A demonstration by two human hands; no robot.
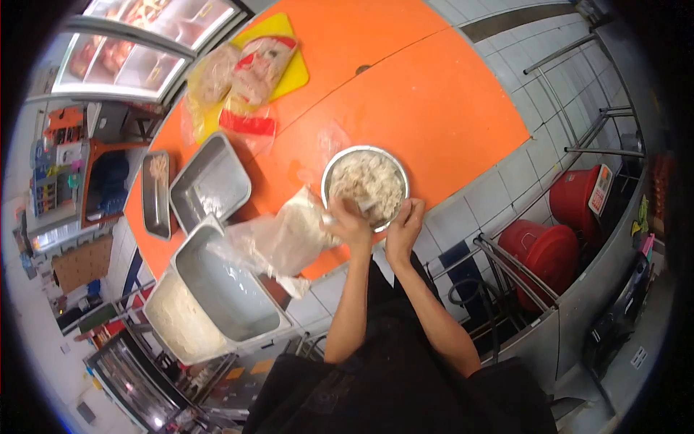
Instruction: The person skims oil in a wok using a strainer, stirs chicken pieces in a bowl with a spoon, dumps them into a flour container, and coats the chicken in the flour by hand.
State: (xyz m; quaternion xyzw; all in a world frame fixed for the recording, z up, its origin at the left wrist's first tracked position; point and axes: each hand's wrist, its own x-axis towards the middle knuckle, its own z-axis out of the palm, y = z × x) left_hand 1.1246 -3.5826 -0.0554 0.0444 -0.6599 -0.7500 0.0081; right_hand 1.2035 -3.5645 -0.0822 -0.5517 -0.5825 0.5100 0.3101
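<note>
A round metal bowl [405, 177] filled with a pale, lumpy food mixture [372, 177] stands on the orange table [448, 116] near its front edge. My left hand [350, 226] is at the bowl's lower left, its fingers closed on something whitish at the mixture's edge that I cannot make out. At the lower right, my right hand [403, 226] has its fingers closed on the bowl's rim. Just left of my left hand lies a clear plastic bag [289, 231] with pale contents.
Left of the bag are an empty metal tray [210, 181], a narrow tray [155, 202], a large grey bin [224, 282] and a tub of pale powder [181, 318]. Bagged meat [264, 65] lies on a yellow board [293, 72]. Red buckets [542, 253] stand at right.
</note>
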